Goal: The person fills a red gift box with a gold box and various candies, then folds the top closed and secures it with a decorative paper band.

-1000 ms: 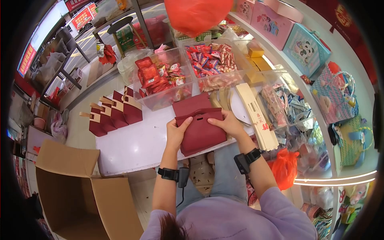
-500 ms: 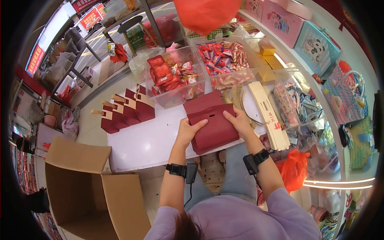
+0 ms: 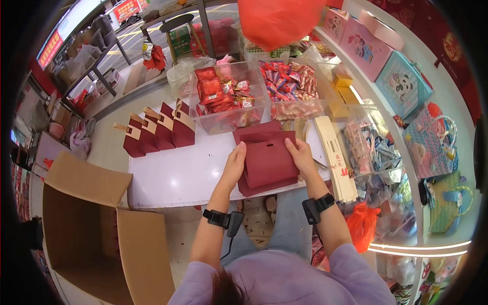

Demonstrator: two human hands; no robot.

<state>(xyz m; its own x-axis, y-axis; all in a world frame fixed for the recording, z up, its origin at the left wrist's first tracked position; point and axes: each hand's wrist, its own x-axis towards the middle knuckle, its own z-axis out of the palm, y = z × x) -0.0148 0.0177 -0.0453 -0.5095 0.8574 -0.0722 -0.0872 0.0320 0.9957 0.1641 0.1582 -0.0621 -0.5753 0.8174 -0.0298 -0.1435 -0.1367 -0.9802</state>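
Between both hands is a maroon paper gift bag (image 3: 271, 165) with a small slot near its top edge. My left hand (image 3: 235, 163) grips its left side and my right hand (image 3: 303, 158) its right side, thumbs along the edges. More flat maroon paper (image 3: 258, 129) lies beneath it on the white table (image 3: 178, 175). Right of the bag are tan strips (image 3: 301, 129) and a stack of cream paper bands (image 3: 335, 162) with red print. Several made-up maroon bags (image 3: 160, 129) with cream bands stand in a row at the left.
Two clear bins, one of red-wrapped sweets (image 3: 223, 94) and one of mixed sweets (image 3: 290, 84), stand behind the bag. An open cardboard box (image 3: 145, 254) is at the lower left. A red balloon-like shape (image 3: 279, 20) hangs overhead. Shelves with gift boxes (image 3: 404, 86) line the right.
My hands have slid from the bag's top, near the slot, out to its side edges. The bag now lies flatter and squarer to me. The head view has shifted slightly.
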